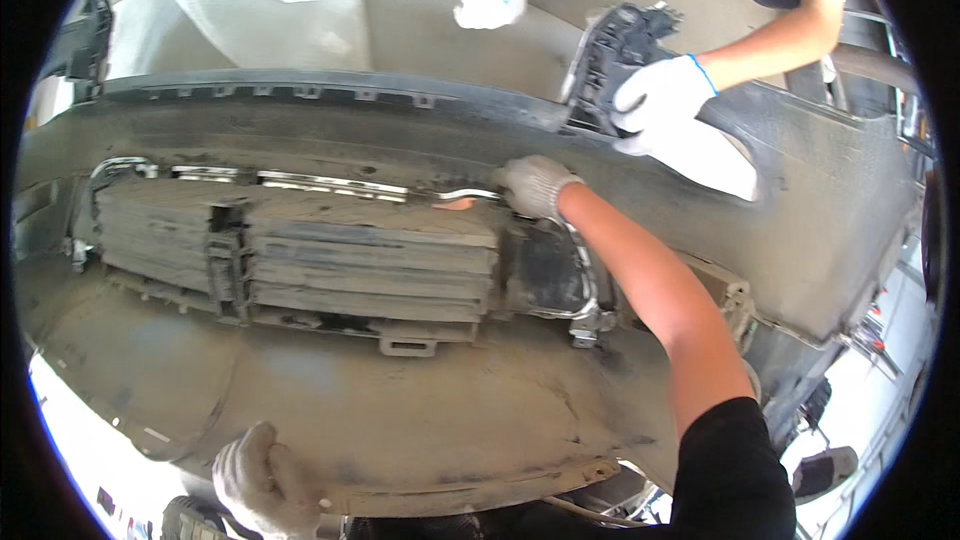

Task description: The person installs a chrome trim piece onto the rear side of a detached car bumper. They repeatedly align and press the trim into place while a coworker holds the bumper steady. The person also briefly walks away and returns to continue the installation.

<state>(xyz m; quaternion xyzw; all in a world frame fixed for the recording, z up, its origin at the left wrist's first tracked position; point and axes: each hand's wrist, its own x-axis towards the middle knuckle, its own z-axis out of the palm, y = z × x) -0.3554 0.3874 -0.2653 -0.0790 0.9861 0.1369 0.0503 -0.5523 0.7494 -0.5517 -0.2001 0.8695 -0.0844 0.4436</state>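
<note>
A large, dusty dark car bumper (400,400) lies before me, inner side up. My right hand (540,185), in a grey-white glove, reaches across to the far rim of its central opening. Its fingers are bent down beside the end of a shiny trim strip (470,193); their tips are hidden, so what they hold cannot be made out. A slatted grille shutter (370,265) fills the opening to the left of that hand. At the near left edge of the bumper, my gloved left hand (262,480) is curled over the edge.
Across the bumper a co-worker's white-gloved hand (665,95) rests at a black plastic bracket (625,50). The co-worker's other hand (490,2) hangs above the far side. Clear plastic wrap (270,0) lies at the far left. Metal racking (890,30) stands at right.
</note>
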